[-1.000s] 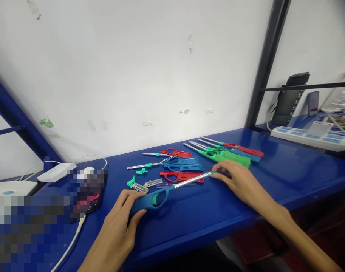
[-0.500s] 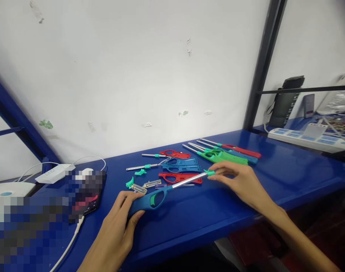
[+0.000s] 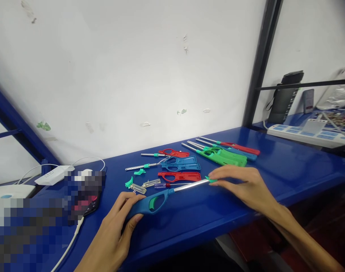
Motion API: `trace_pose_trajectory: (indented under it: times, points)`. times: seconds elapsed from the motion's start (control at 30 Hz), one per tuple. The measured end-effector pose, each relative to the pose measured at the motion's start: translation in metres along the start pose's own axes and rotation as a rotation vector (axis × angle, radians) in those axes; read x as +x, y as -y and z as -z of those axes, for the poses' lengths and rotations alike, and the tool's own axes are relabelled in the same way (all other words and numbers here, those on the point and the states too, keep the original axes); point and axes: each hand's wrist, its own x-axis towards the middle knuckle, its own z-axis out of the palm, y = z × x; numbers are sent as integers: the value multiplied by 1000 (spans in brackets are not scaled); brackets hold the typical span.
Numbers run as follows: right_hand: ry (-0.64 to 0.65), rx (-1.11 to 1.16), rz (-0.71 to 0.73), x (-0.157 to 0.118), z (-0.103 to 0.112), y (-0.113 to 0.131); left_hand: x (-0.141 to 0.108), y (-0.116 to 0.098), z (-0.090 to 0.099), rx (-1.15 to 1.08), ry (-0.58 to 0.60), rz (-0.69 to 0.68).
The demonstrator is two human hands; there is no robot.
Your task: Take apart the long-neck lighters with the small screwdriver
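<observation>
My left hand (image 3: 115, 226) grips the handle of a blue lighter (image 3: 158, 202) with a green trigger and a silver tube pointing right. At the tube's far end, my right hand (image 3: 246, 185) pinches a small green collar (image 3: 212, 180) between thumb and fingers. Behind the tube lie a red casing half (image 3: 179, 176), blue casing parts (image 3: 180, 163) and a red part with a metal tube (image 3: 174, 153). A purple-handled screwdriver (image 3: 162, 185), clear fuel tanks (image 3: 138, 188) and green triggers (image 3: 129, 183) lie near my left hand.
Several whole lighters (image 3: 223, 155) in green, blue and red lie at the back right. A power strip (image 3: 305, 135) and a black bag (image 3: 285, 98) are beyond the post. At left are a phone (image 3: 94, 204), a cable and white boxes (image 3: 54, 175).
The green collar and my right hand have shifted slightly down, and the tube lies a little lower. More of the screwdriver's handle shows. The camera view has shifted slightly.
</observation>
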Motion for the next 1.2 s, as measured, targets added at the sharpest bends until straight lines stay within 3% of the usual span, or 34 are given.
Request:
trace_pose_trajectory:
  times: [0.13,0.3,0.57,0.83,1.07,1.2]
  points:
    - [85,-23,181,-3,-10,7,0,-6,2,-1,133,-23]
    - [183,-273,306,-5,-30,23,-1,-12,0,45,125,-13]
    - [219,-182,196,-7,-46,40,-3,-9,-4,83,56,-73]
    - [209,-388,204,-6,-53,42,-4,-5,-6,122,41,-126]
    - [411,-354,70,-7,-60,48,-7,-4,-7,160,-6,-202]
    - [413,-313,39,-7,-60,42,-5,-1,-11,254,-69,-282]
